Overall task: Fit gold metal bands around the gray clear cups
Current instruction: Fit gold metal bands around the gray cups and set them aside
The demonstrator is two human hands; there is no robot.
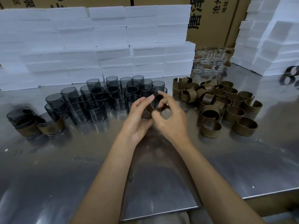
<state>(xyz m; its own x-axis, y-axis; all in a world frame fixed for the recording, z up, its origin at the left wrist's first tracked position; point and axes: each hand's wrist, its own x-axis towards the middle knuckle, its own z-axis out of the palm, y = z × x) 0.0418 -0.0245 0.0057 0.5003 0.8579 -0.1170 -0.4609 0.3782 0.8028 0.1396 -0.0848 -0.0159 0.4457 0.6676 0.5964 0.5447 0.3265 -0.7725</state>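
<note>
band (pixel 153 108) and cup (pixel 146 114) sit between my hands above the table (pixel 161 175), left hand (pixel 139 120) cradling the cup, right hand (pixel 169 120) fingers (pixel 159 94) pinching the band's open ends. i judge i'm mid-fit; next it needs sliding down square. no containers: bare cups (pixel 105 97) left, loose bands (pixel 226 102) right.

cups (pixel 100 101) left, bands (pixel 226 104) right, gap between
</note>
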